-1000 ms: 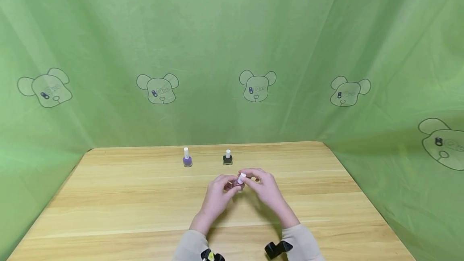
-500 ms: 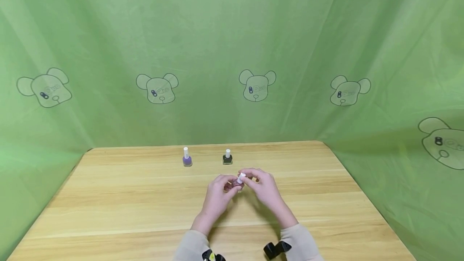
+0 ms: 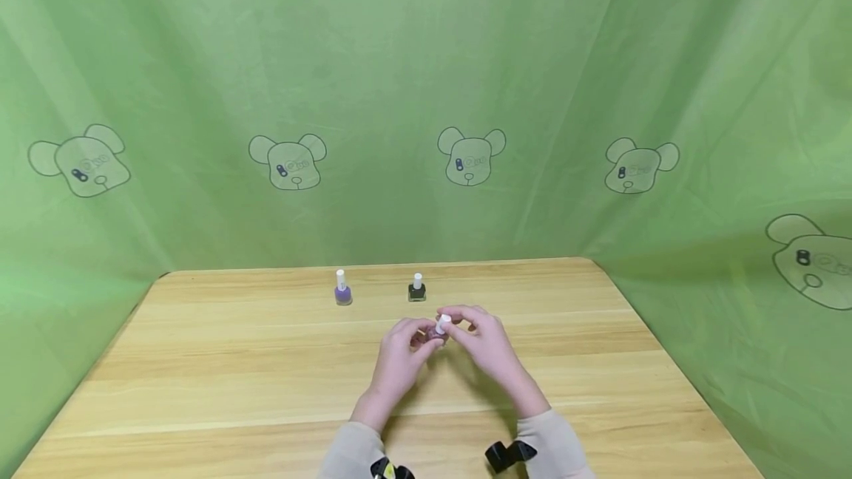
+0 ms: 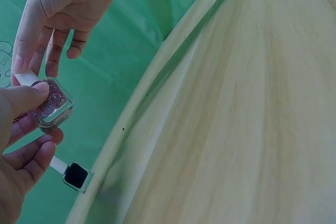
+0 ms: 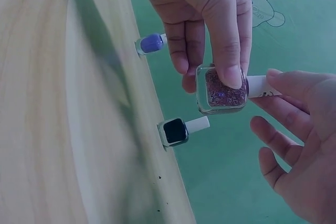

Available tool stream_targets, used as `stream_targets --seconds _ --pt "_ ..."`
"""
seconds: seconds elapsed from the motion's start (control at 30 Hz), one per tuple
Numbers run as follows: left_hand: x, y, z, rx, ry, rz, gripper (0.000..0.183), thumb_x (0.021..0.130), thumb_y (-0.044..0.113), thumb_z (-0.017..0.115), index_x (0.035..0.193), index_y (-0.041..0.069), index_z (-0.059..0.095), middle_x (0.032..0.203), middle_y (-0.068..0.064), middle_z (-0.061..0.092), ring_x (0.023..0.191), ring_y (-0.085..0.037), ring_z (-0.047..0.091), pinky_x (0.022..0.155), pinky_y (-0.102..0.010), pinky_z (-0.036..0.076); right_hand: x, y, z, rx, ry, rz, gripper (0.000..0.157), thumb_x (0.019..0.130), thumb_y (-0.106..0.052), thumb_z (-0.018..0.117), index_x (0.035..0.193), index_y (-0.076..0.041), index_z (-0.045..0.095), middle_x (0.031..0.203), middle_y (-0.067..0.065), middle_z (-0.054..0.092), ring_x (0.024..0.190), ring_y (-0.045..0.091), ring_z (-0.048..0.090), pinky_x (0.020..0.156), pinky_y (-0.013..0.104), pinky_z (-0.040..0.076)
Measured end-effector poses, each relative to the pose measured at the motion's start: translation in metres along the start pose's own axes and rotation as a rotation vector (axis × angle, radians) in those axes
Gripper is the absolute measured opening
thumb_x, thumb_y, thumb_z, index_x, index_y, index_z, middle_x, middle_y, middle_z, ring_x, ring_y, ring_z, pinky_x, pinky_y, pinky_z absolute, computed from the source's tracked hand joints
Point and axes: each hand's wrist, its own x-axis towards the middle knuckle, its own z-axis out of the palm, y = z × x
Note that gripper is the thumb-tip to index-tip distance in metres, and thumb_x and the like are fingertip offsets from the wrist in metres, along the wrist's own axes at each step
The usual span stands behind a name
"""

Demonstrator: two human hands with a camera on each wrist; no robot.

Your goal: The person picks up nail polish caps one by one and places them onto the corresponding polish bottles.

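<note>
Between my two hands is a glitter nail polish bottle (image 5: 223,95) with pinkish flakes in clear glass and a white cap (image 5: 261,86). My left hand (image 3: 399,361) pinches the glass body, its thumb lying across the front face. My right hand (image 3: 489,350) pinches the white cap between thumb and fingers, the other fingers loosely bent. In the head view the bottle is tilted, cap toward the upper right, above the table. The cap sits against the bottle's neck in the right wrist view.
A purple nail polish bottle (image 3: 342,294) and a black nail polish bottle (image 3: 416,291) stand upright near the far edge of the wooden table (image 3: 233,375). Green curtains (image 3: 379,58) with bear-head outlines hang behind and at the sides.
Both hands keep their hold on the glitter bottle and its cap, with only a very slight shift of the right fingers. The other two bottles stay where they were.
</note>
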Motion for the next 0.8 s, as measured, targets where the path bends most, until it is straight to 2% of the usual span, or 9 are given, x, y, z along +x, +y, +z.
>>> stream_targets --seconds 0.4,0.53,0.63,0.8 --pt "0.002 0.007 -0.001 -0.043 0.031 -0.023 0.026 0.083 0.021 0.075 0.106 0.01 0.07 0.098 -0.003 0.068 0.085 -0.015 0.065 0.078 -0.026 0.059 0.001 -0.001 -0.012 0.008 0.021 -0.035 0.032 0.088 -0.026 0.071 0.118 -0.016 0.068 0.11 0.002 0.071 0.101 0.024 0.061 0.088 0.041 0.048" --pt "0.004 0.009 0.0 -0.059 0.043 -0.023 0.024 0.083 0.02 0.075 0.105 0.01 0.07 0.098 -0.003 0.068 0.085 -0.015 0.065 0.078 -0.027 0.059 0.002 0.002 -0.02 0.008 0.054 -0.053 0.033 0.089 -0.028 0.07 0.119 -0.015 0.068 0.112 0.001 0.072 0.099 0.021 0.06 0.087 0.044 0.049" --pt "0.006 0.01 0.002 -0.06 0.05 -0.017 0.024 0.083 0.021 0.075 0.105 0.011 0.07 0.097 -0.003 0.068 0.084 -0.015 0.065 0.078 -0.029 0.059 0.002 0.004 -0.027 0.008 0.096 -0.072 0.032 0.089 -0.027 0.07 0.118 -0.015 0.068 0.111 0.001 0.072 0.098 0.019 0.06 0.086 0.043 0.049" --pt "0.011 0.012 0.006 -0.056 0.057 -0.013 0.025 0.083 0.021 0.075 0.105 0.012 0.07 0.099 -0.002 0.069 0.085 -0.015 0.064 0.078 -0.03 0.059 0.002 0.009 -0.041 0.009 0.151 -0.091 0.03 0.089 -0.023 0.07 0.117 -0.013 0.068 0.111 0.004 0.073 0.097 0.021 0.061 0.083 0.034 0.049"
